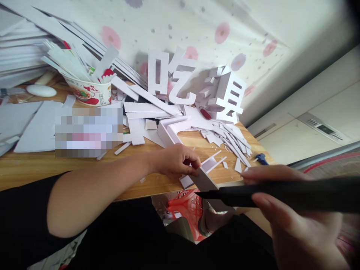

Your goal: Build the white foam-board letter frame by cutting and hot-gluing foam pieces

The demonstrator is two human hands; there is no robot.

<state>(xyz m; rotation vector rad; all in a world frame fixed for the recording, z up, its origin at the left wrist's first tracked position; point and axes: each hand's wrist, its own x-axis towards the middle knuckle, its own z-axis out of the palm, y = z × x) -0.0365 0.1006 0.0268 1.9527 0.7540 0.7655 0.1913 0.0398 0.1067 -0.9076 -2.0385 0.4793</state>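
My left hand (180, 159) pinches the end of a flat white strip (206, 180) at the table's front edge. Close to the camera, my right hand (298, 221) grips a black craft knife (270, 193), its dark pointed blade aimed left. The blade tip overlaps the strip in view; whether they touch I cannot tell. Beneath the strip, a small white channel-shaped piece (212, 163) lies on the wood. Just behind my left hand stands a larger bent white frame (168, 131).
White cut-out characters (182, 77) lean at the back, another (232, 93) to their right. A paper bowl (92, 92) holds strips. Offcuts (229, 138) and a blue tool (261, 159) lie on the right of the wooden table (135, 187). A red bag (185, 206) is below.
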